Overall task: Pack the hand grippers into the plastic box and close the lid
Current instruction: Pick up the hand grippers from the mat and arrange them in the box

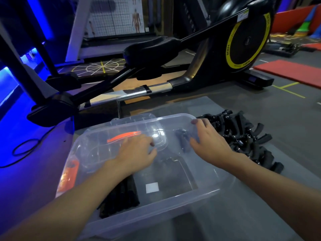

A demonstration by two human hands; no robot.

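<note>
A clear plastic box (173,200) sits on the floor in front of me. Its clear lid (132,126) with orange latches leans inside the box's left half. My left hand (137,152) holds the lid by its near right edge, fingers and thumb curled on it. My right hand (210,140) rests on the box's far right rim with fingers fairly straight and the thumb inside. One black hand gripper (183,138) lies in the box just left of that thumb. More grippers (121,197) lie in the box under my left forearm. A pile of black hand grippers (246,136) is on the floor right of the box.
An elliptical trainer (199,54) with a yellow-ringed flywheel stands just behind the box. A black cable (26,146) loops on the floor at left. Red mats (288,72) lie at the far right. The box stands on a grey floor mat (286,122).
</note>
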